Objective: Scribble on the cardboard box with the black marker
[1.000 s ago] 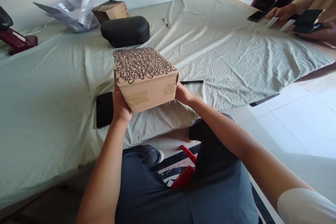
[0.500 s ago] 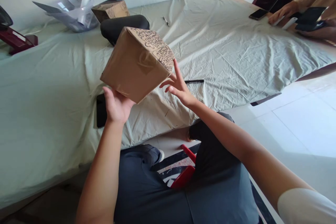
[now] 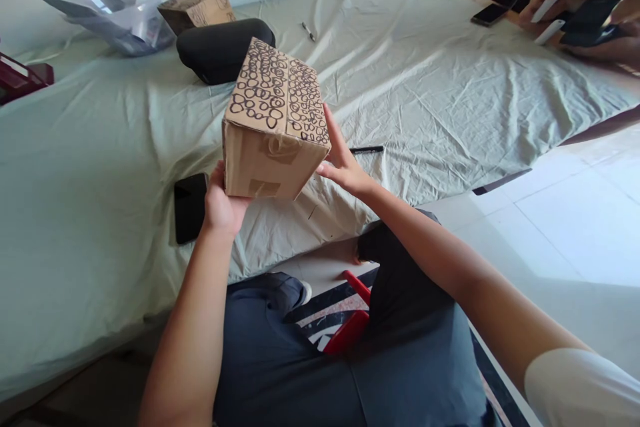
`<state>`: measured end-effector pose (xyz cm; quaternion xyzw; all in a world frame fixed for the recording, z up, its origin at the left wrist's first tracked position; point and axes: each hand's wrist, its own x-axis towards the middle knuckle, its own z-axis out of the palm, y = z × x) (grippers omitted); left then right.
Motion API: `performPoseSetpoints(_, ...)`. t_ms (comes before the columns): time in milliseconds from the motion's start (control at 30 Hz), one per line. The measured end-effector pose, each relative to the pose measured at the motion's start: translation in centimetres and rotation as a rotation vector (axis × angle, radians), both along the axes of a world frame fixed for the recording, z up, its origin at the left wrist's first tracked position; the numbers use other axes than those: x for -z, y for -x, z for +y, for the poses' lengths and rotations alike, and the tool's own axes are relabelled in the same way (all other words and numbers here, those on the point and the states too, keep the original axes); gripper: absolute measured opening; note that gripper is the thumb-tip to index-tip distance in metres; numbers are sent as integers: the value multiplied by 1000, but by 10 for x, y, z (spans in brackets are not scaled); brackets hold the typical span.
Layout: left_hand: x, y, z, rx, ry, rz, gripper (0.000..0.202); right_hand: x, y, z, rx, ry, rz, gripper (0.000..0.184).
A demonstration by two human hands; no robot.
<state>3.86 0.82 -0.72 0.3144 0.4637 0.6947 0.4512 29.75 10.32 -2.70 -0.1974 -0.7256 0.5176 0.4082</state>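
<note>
A cardboard box (image 3: 273,163) is held up over the cloth-covered table, its top drawn all over with small black circles. Clear tape crosses its near side. My left hand (image 3: 223,207) supports it from below at the lower left corner, the fingers partly hidden under it. Against the right side rests my right hand (image 3: 345,163), thumb at the near edge and the other fingers along the side. Beneath the box, a black phone (image 3: 190,208) lies left of my left hand, and a black pen (image 3: 367,149) lies just past my right hand.
A black case (image 3: 220,50), a second cardboard box (image 3: 200,8) and a clear plastic basket (image 3: 127,33) stand at the back left. A small pen (image 3: 309,31) lies on the wrinkled cloth (image 3: 425,80). At far right, another person's hands (image 3: 545,7) are beside a phone (image 3: 490,14).
The box has been tilted and turned, so its circle-covered top now faces me more. My right hand has come into contact with its right side. The view has shifted slightly.
</note>
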Motion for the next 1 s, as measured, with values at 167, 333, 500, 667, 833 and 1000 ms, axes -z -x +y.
performPoseSetpoints(167, -3, -10, -1, -10, 20, -13, 44, 9, 6, 0, -37, 41, 76, 135)
performPoseSetpoints(333, -3, -9, -2, 15, 22, 15, 48, 7, 8, -3, -31, 64, 84, 138)
performPoseSetpoints(500, -5, -11, -6, 35, 32, 52, 46, 6, 9, -4, -42, 90, 125, 136)
performPoseSetpoints(667, -5, -12, -8, 110, 18, 62, 44, 4, 9, -4, -19, 84, 111, 128)
performPoseSetpoints(833, 1, -7, -6, 117, 7, 12, 36, 6, 8, -5, -37, 91, 139, 123)
performPoseSetpoints(1000, 4, -5, -4, 95, 17, 5, 37, 11, 9, -4, -57, 99, 159, 120)
